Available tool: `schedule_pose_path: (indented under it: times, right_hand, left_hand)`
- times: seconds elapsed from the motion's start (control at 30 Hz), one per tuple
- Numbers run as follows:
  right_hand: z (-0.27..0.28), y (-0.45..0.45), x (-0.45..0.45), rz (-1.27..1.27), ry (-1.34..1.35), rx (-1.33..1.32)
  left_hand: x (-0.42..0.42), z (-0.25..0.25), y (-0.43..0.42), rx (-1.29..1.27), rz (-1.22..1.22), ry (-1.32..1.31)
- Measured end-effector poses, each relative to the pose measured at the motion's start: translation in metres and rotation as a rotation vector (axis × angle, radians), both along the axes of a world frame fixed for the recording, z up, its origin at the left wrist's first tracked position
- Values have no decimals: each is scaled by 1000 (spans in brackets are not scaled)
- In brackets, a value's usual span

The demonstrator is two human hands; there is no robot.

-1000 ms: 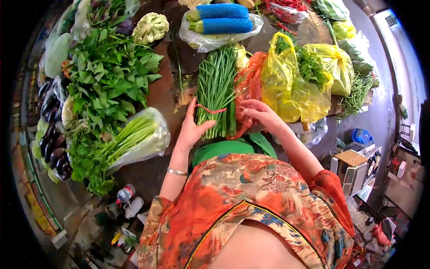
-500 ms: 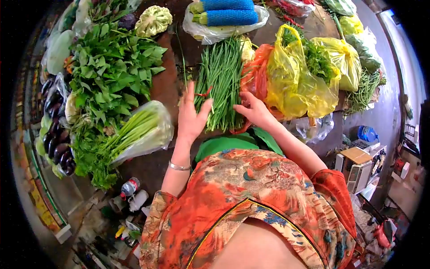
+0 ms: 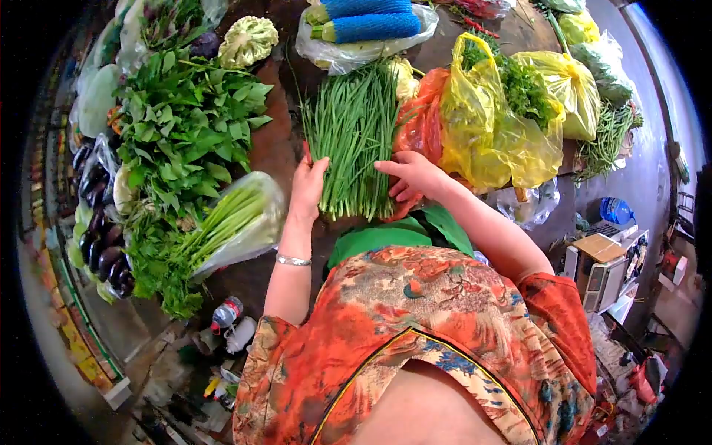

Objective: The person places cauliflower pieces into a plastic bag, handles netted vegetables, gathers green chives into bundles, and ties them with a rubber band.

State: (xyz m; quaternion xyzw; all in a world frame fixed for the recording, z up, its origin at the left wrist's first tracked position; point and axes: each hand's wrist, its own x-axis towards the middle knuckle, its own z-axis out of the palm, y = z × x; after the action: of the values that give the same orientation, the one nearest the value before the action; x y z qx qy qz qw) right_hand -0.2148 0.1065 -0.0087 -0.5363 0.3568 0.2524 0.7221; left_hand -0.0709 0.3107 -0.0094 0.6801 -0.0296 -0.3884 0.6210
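Lying loose on the table (image 3: 272, 146) between the person's hands, the garlic chives (image 3: 354, 137) show no band around them, so uneven pressure could fan the stalks apart. At their left edge, the left hand (image 3: 305, 190) curls its fingers beside a red tie (image 3: 306, 150); whether they grip it, one cannot tell. At their right edge, the right hand (image 3: 417, 176) has loosely bent, unclenched fingers. Just beyond, the red plastic bag (image 3: 423, 119) could snag stray stalks. No brand, label or writing is readable.

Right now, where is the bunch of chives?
In the head view, the chives lie at upper middle, between the left hand and right hand, just left of the red plastic bag.
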Motion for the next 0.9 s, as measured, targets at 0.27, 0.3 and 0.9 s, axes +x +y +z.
schedule_pose_path:
  times: [0.27, 0.3, 0.9]
  right_hand:
    - [-21, 15, -2, -159, -347, 316]
    - [-17, 16, -2, -161, -351, 316]
    - [-22, 64, 7, -119, -132, 494]
  left_hand:
    - [-8, 31, -18, -11, -295, 206]
    - [-7, 37, -21, -44, -296, 188]
    - [116, 31, -57, 745, -1146, -752]
